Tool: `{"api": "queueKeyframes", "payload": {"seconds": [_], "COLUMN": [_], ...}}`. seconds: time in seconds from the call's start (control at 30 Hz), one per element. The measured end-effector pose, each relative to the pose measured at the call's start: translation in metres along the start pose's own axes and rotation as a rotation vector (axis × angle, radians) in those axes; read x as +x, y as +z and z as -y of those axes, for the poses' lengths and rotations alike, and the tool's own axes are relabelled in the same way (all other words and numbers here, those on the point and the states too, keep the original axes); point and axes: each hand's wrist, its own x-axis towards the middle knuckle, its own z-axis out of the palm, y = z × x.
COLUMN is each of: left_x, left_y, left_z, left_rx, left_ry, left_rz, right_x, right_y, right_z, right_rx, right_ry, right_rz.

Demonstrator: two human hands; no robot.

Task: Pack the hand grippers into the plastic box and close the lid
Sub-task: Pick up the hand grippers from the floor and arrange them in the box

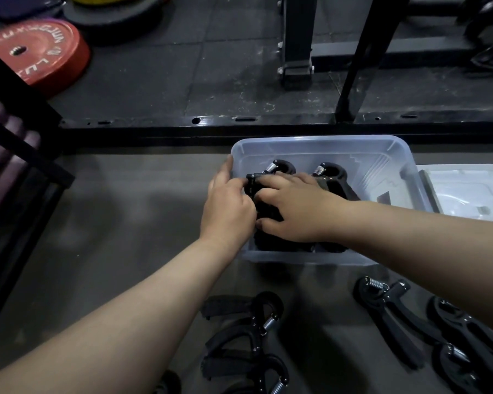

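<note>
Packing is under way, by my reckoning somewhere short of the middle. The plastic box (319,140) sits open on the floor (125,223), and both hands are down inside it at its left end, close together and touching. The right hand (299,211) lies over a black hand gripper (256,183) with fingers curled across the top and the thumb hooked under the near side. The left hand (228,206) has its fingertips curled on that same gripper's left end, one finger up against the box's rim. It looks as though this one is being settled into place.

Behind the hands, two packed grippers (279,166) stand side by side with springs uppermost, and more dark shapes lie under the hands, too dark to count.

Plenty is left. The loose grippers (248,317) lie on the floor on the near side of the box, at least four of them, in two clusters, left and right. The lid (473,191) lies flat just beside the box's right end, not yet fitted. So the rest of the grippers must go in, then the lid.
</note>
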Motion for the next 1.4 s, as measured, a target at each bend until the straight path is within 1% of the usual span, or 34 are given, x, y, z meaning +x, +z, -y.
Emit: {"api": "queueKeyframes", "payload": {"seconds": [0.1, 0.17, 0.2, 0.27, 0.3, 0.33, 0.4, 0.43, 0.47, 0.53, 0.6, 0.63, 0.7, 0.73, 0.8, 0.83, 0.9, 0.97, 1.1, 1.2, 1.3, 1.33, 1.4], "left_x": [0.0, 0.0, 0.001, 0.001, 0.0, 0.0, 0.0, 0.0, 0.0, 0.0, 0.0, 0.0, -0.001, -0.001, 0.0, 0.0, 0.001, 0.0, -0.015, -0.019, -0.029, -0.036, -0.05], "left_y": [0.0, 0.0, 0.0, 0.001, 0.001, 0.001, 0.001, 0.001, 0.001, 0.001, 0.001, 0.001, 0.001, 0.0, -0.001, -0.002, -0.004, -0.007, -0.01, -0.013, -0.022, -0.026, -0.034], "left_z": [0.001, 0.001, 0.001, 0.001, 0.001, 0.001, 0.001, 0.001, 0.001, 0.001, 0.002, 0.001, 0.001, 0.001, 0.001, 0.0, -0.001, 0.0, 0.015, 0.031, 0.042, 0.046, 0.057], "left_rx": [0.007, 0.005, 0.005, 0.007, 0.005, 0.001, -0.005, -0.003, 0.004, 0.015, 0.007, 0.001, -0.006, -0.004, -0.001, -0.009, -0.04, -0.058, -0.02, -0.021, -0.09, -0.099, -0.089], "left_ry": [0.003, -0.002, -0.005, -0.006, -0.009, -0.011, -0.01, -0.01, -0.01, -0.006, -0.009, -0.013, -0.013, -0.011, -0.018, -0.022, -0.025, -0.004, 0.067, 0.085, 0.122, 0.112, 0.029], "left_rz": [0.001, 0.004, 0.003, 0.001, 0.003, 0.007, 0.012, 0.013, 0.015, 0.011, 0.009, 0.009, 0.008, 0.009, 0.011, 0.015, 0.03, 0.042, 0.074, 0.123, 0.123, 0.117, 0.106], "right_x": [-0.004, -0.011, -0.015, -0.021, -0.023, -0.024, -0.024, -0.025, -0.024, -0.024, -0.023, -0.023, -0.025, -0.025, -0.023, -0.021, -0.018, -0.014, -0.012, -0.013, -0.011, -0.009, -0.005], "right_y": [0.002, 0.002, 0.002, 0.001, 0.0, -0.002, -0.003, -0.002, 0.0, 0.005, 0.008, 0.008, 0.003, 0.002, 0.001, 0.003, 0.011, 0.018, 0.025, 0.03, 0.029, 0.028, 0.029], "right_z": [-0.001, -0.003, -0.005, -0.016, -0.024, -0.033, -0.052, -0.06, -0.065, -0.067, -0.063, -0.061, -0.054, -0.049, -0.035, -0.025, -0.002, 0.02, 0.051, 0.062, 0.063, 0.064, 0.07], "right_rx": [0.038, 0.092, 0.114, 0.094, 0.078, 0.091, 0.22, 0.315, 0.401, 0.481, 0.491, 0.462, 0.304, 0.231, 0.186, 0.177, 0.172, 0.161, 0.027, -0.009, -0.016, 0.001, 0.023], "right_ry": [-0.043, -0.012, 0.043, 0.225, 0.348, 0.481, 0.702, 0.756, 0.77, 0.731, 0.713, 0.725, 0.708, 0.643, 0.441, 0.355, 0.261, 0.216, 0.129, 0.084, 0.045, 0.026, -0.024], "right_rz": [0.027, -0.032, -0.092, -0.222, -0.25, -0.244, -0.157, -0.103, -0.062, -0.031, -0.011, -0.011, -0.067, -0.116, -0.173, -0.166, -0.122, -0.097, -0.135, -0.176, -0.205, -0.204, -0.183]}}
